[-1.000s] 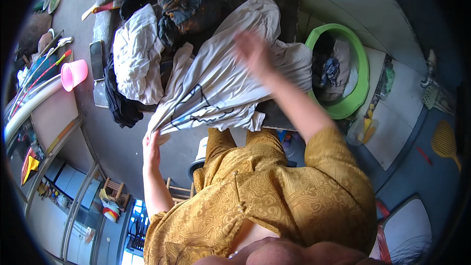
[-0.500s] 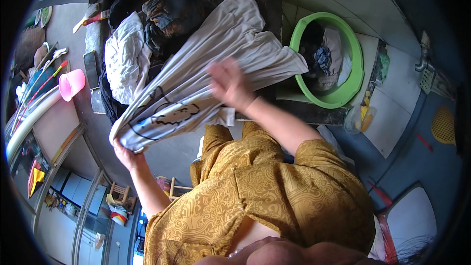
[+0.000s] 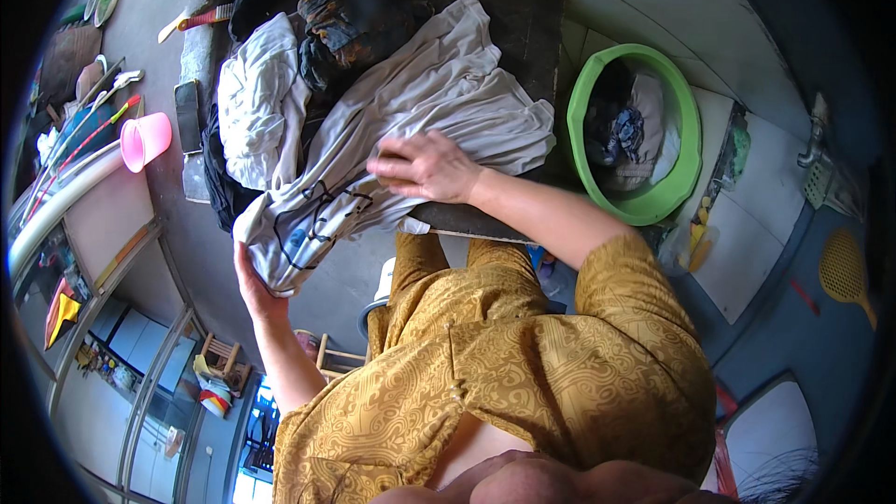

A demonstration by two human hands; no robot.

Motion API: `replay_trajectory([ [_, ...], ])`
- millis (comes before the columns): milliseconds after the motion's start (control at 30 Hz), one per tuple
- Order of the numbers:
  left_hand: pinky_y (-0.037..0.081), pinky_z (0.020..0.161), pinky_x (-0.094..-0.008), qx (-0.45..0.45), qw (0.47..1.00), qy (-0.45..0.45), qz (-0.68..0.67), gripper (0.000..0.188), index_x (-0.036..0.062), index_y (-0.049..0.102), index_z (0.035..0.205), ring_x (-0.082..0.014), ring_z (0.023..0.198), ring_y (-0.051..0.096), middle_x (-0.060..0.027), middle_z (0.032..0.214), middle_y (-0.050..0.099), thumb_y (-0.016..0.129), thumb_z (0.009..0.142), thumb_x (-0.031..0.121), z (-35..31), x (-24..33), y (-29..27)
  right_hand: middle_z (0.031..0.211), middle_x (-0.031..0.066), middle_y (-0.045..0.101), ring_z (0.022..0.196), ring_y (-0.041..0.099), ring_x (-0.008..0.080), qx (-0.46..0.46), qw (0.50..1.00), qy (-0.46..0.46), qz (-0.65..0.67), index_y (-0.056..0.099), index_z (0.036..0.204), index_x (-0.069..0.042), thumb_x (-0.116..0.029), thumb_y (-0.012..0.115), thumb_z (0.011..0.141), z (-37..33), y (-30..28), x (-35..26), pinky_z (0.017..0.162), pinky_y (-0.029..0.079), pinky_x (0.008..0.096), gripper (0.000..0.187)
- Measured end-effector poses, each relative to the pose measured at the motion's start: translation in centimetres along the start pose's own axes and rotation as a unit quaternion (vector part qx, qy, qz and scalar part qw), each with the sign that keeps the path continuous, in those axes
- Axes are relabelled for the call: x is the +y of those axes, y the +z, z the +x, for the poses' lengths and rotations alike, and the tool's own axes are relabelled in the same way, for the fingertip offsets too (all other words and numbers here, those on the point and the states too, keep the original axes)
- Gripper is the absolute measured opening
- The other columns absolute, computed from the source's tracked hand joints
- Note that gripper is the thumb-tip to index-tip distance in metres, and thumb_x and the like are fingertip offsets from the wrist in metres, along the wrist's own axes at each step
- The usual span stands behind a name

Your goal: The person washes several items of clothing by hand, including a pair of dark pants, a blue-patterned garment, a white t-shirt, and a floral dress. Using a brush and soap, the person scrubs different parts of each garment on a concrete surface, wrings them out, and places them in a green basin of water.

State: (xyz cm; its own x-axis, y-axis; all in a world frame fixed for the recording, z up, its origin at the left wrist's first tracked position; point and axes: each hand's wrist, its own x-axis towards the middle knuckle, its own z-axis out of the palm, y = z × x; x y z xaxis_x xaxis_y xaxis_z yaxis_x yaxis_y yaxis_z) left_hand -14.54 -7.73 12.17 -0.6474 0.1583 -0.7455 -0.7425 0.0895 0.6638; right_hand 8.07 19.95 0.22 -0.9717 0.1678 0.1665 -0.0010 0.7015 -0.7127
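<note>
A pale grey-white shirt (image 3: 439, 75) with a dark line-drawn print is spread over a dark slab, its far end fanned out and its near left end bunched. My left hand (image 3: 262, 297) is closed on that bunched end, with the thumb along its outer side and the other fingers mostly under the cloth. Across the middle of the shirt lies my right hand (image 3: 431, 168), knuckles up and fingers bent down against the fabric beside the print. Those fingertips are smeared and partly hidden, so whether they pinch anything does not show.
White crumpled cloth (image 3: 257, 98) and dark clothes (image 3: 327, 33) lie to the shirt's left and behind. A green tub (image 3: 686, 177) with clothes stands at the right, near a wall tap (image 3: 816, 131). At the far left are a red-handled brush (image 3: 205, 18) and a pink bucket (image 3: 146, 142).
The shirt has slackened and its far edge has drawn left, away from the tub. My right hand has come down onto the cloth with fingers bent; the left keeps its hold.
</note>
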Motion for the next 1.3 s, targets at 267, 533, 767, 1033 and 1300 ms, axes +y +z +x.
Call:
replay_trajectory([
  [267,0.045,0.102,-0.0339,-0.037,0.990,0.113,0.075,0.038,0.0089,0.053,0.130,-0.0184,0.114,0.058,-0.0061,0.123,0.061,0.059,0.092,0.009,-0.8,-0.7,-1.8,0.132,0.0094,0.057,0.108,0.063,0.0361,0.196,0.895,0.339,-0.215,0.060,0.125,-0.023,-0.028,0.064,0.088,3.0,-9.8,22.4,0.089,0.053,0.0459,0.038],
  [533,0.029,0.117,-0.0513,-0.247,0.952,0.107,-0.147,0.063,-0.0039,0.041,0.140,-0.0364,0.133,0.046,-0.0224,0.139,0.051,0.056,0.079,-0.001,-5.2,6.7,2.2,0.131,0.0214,0.055,0.117,0.058,0.0400,-0.142,0.914,0.334,-0.183,0.036,0.148,-0.018,-0.026,0.066,0.082,6.2,-7.9,11.5,0.098,0.048,0.0484,0.073],
  [767,0.017,0.120,-0.0557,-0.562,0.776,0.142,-0.248,0.062,-0.0032,0.026,0.150,-0.0349,0.146,0.027,-0.0178,0.156,0.033,0.047,0.096,0.015,-7.4,16.5,9.8,0.097,0.0137,0.064,0.087,0.066,0.0342,0.200,0.937,0.243,-0.152,0.067,0.104,-0.014,-0.025,0.070,0.081,4.4,-18.1,8.8,0.074,0.054,0.0444,0.025],
  [1033,0.052,0.067,-0.0316,-0.524,0.843,0.113,0.042,0.070,0.0018,0.040,0.136,-0.0230,0.072,0.060,-0.0133,0.080,0.059,0.053,0.068,0.006,-11.2,11.0,9.1,0.095,0.0061,0.055,0.081,0.056,0.0191,0.389,0.898,0.171,-0.114,0.063,0.107,-0.004,0.000,0.066,0.083,-4.5,-30.6,6.1,0.074,0.046,0.0308,0.025],
  [1300,0.042,0.090,-0.0466,-0.466,0.493,0.157,0.718,0.048,0.0241,0.065,0.130,-0.0230,0.099,0.056,-0.0094,0.085,0.065,0.058,0.082,0.027,-3.3,-13.7,9.8,0.120,0.0110,0.061,0.104,0.062,0.0246,0.242,0.863,0.436,0.080,0.062,0.122,-0.015,-0.011,0.072,0.081,-4.1,-12.0,6.8,0.087,0.051,0.0377,0.042],
])
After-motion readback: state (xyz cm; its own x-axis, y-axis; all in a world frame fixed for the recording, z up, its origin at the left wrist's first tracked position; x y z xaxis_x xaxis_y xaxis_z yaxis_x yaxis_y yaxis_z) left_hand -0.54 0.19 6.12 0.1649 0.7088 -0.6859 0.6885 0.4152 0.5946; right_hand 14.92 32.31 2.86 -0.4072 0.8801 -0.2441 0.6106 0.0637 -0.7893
